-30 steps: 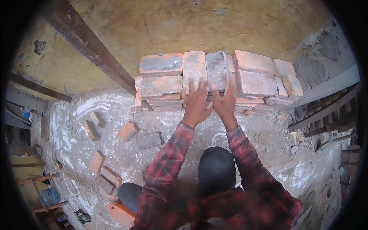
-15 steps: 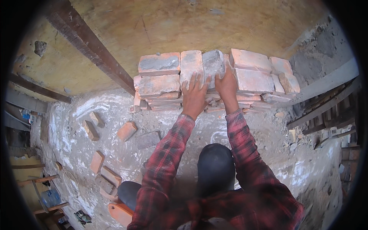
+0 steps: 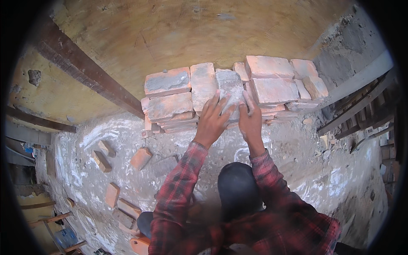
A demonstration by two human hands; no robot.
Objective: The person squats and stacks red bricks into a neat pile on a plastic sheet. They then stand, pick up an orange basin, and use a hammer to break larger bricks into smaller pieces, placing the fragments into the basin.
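A brick (image 3: 230, 80) with grey mortar crusted on its top lies lengthwise in the upper course of a low brick stack (image 3: 170, 105) by the wall. My left hand (image 3: 211, 122) rests over its near left part, fingers stretched and spread. At its near right edge is my right hand (image 3: 250, 121), with fingers extended and thumb apart from them, touching the brick. Left of it sits a paler brick (image 3: 203, 83), close alongside. To the right, a pinkish brick (image 3: 275, 90) has a gap between it and the mortar-crusted one. My hands hide the near end.
Loose bricks (image 3: 141, 158) are scattered over the dusty floor on the left. A dark wooden beam (image 3: 91, 70) slants down the yellowish wall (image 3: 170, 29). Stacked curved timbers (image 3: 361, 112) stand at the right. An orange object (image 3: 139, 245) lies by my leg.
The mortar-crusted brick has shifted toward me against its neighbours, showing a small brick piece behind it. Both hands have drawn nearer, and my right fingers have slid back along its side.
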